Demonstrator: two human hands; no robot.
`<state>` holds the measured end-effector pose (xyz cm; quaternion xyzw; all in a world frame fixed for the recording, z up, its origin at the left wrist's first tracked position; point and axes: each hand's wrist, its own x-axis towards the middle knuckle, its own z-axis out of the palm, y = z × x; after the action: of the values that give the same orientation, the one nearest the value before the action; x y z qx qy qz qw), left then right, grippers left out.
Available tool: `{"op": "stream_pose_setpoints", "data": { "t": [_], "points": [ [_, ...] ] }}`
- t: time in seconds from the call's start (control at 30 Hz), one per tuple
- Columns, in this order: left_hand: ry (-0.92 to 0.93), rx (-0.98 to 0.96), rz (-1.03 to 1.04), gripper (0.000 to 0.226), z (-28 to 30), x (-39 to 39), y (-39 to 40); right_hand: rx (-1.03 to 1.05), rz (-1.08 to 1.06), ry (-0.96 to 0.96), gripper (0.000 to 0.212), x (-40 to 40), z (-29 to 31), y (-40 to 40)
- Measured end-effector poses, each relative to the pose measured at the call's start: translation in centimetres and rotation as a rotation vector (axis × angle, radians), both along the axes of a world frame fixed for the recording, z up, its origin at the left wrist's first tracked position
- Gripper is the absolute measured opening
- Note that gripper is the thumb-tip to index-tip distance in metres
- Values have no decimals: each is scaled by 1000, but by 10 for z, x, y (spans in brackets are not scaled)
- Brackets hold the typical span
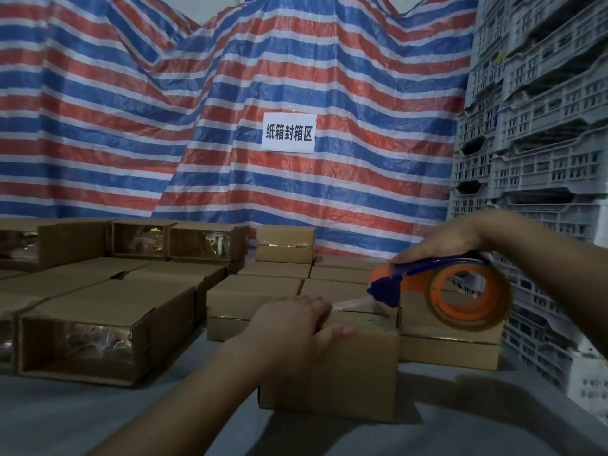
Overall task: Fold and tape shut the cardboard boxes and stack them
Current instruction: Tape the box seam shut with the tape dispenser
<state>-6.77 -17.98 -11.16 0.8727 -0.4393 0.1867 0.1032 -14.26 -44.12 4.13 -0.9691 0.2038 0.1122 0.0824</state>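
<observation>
Sealing of small brown cardboard box (pixel 355 366) nearest the viewer on grey table (pixel 98 419). Left hand (pixel 289 327) presses its top corner; right hand (pixel 444 241) grips blue-and-orange tape dispenser (pixel 460 291) just above the box. Cardboard probably light, stiff, crushable; best held at edges.

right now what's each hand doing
Left hand: fingers flat, pressing the tape end onto the box.
Right hand: gripping the tape dispenser.

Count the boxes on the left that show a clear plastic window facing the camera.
4. One near box at front left, one cut off by the left edge, and two side by side at the back, and. Others may be hidden behind them.
</observation>
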Motion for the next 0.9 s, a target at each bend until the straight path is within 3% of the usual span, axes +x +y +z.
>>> {"op": "stream_pose_setpoints", "data": {
  "t": [0.17,0.37,0.47,0.57,0.73,0.83,0.9],
  "points": [
    [0,-3,-4,74,1,0,1,7,-16,0,97,-21,-7,-26],
    [169,45,7,57,19,-13,-2,-31,-12,-31,66,-20,-37,-20],
    [157,48,30,58,35,-24,-19,-31,22,-43,67,-25,-39,-21],
    [102,119,-74,70,38,-39,-38,12,32,-53,68,-27,-43,-22],
    [99,222,-128,71,27,-46,-44,68,67,-74,52,-34,-46,-27],
    [79,215,-115,69,28,-46,-43,156,81,-139,73,-50,-36,-40],
    [61,206,-119,69,26,-47,-43,145,55,-128,67,-65,-26,-45]
  ]
}}
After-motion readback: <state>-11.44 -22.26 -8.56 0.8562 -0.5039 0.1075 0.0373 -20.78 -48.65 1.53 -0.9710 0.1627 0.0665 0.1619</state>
